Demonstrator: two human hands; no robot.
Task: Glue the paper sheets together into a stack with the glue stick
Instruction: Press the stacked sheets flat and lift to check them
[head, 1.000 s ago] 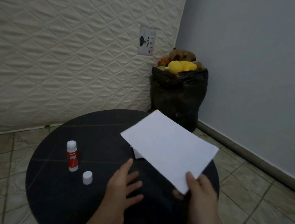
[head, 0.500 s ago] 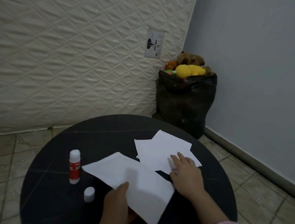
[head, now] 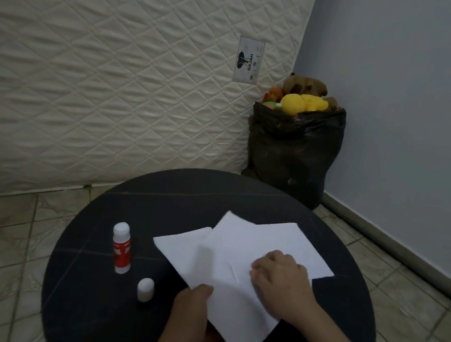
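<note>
Two overlapping white paper sheets (head: 234,262) lie on the round black table (head: 175,192), the left hand (head: 192,314) pinching the near sheet's edge, the right hand (head: 281,283) resting curled-fingered on top, with the uncapped glue stick (head: 121,247) upright at nine o'clock, its cap (head: 145,289) nearby.

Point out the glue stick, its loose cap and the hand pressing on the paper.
glue stick (head: 121,252): head view, on the red label of the upright body.
cap (head: 145,289): head view, on the white side wall.
right hand (head: 281,283): head view, on the back of the hand, on the sheets.
</note>
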